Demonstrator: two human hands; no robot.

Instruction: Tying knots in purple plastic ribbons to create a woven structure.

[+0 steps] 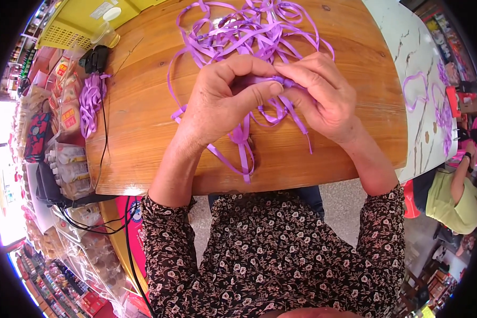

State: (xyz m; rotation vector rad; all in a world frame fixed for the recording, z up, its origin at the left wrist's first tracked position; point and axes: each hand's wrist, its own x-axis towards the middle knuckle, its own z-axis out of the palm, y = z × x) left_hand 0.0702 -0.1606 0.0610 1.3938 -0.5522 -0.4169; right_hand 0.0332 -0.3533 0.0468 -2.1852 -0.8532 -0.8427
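Pinching purple ribbon (pixel 289 82), hands (pixel 228 98) (pixel 323 95) work right of basket (pixel 79 22) and clear cup (pixel 106 36).

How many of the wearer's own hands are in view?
2: the left hand and the right hand, close together over the wooden table, both pinching a purple strap.

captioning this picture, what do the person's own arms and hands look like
The left hand and right hand are bare. The left sleeve and right sleeve are black, printed with small pale flowers and brownish sprigs, matching the top, and stop well before the hands.
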